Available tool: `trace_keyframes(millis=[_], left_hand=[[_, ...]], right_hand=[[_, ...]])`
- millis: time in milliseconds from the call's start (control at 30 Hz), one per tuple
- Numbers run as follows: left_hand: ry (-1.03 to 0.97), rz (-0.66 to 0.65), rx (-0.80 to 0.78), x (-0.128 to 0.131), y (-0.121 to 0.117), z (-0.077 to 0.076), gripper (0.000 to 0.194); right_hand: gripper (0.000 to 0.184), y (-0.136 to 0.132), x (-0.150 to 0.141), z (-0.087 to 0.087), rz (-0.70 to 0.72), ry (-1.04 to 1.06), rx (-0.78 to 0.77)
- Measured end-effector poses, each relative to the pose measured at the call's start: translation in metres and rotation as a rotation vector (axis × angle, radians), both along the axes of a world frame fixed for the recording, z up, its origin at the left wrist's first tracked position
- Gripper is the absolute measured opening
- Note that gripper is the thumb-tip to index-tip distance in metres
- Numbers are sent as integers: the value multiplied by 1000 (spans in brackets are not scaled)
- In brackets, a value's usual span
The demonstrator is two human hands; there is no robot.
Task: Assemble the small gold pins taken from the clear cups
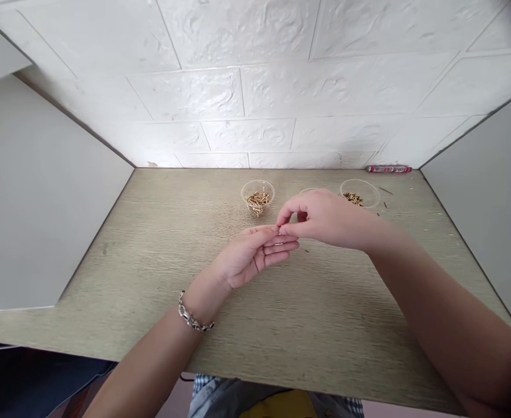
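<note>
My left hand (pixel 255 252) is palm up over the table, its thumb pressed to the index finger and the other fingers stretched out. Against those fingertips, my right hand (pixel 331 220) pinches with thumb and index finger. A tiny pale glint shows where the two hands meet; what they hold there is too small to make out. Just beyond the hands stands a clear plastic cup (pixel 257 185) with many small gold-coloured metal pieces (pixel 258 200). Another clear cup (pixel 372 194), behind my right wrist, has similar brassy pieces (pixel 352 198). My right hand mostly hides a third clear rim (pixel 307 190).
The wood-grain table (pixel 142 255) meets a white brick-patterned wall (pixel 268 93) at the back. Grey panels (pixel 29 191) close in both sides. A red patterned tube (pixel 389 169) lies along the wall at right. Thin dark slivers (pixel 386 190) lie near the right cup.
</note>
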State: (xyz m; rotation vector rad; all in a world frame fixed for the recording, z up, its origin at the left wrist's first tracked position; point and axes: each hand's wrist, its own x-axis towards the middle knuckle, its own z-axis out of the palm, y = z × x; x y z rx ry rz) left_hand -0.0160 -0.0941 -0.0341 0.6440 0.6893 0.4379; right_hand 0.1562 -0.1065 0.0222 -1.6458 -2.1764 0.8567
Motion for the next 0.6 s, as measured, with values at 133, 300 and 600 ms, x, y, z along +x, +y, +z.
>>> trace_keyframes(millis=[133,300,600], left_hand=[[-100,16,4,-4,2,4,29],[-140,115,52,-6,-1,11,43],[-13,176,231,2,-8,3,48]], right_hand=[[15,-6,2,2,-106,47,96],[12,-27,2,-3,-304,257,211],[6,-55,-20,-52,-434,631,306]])
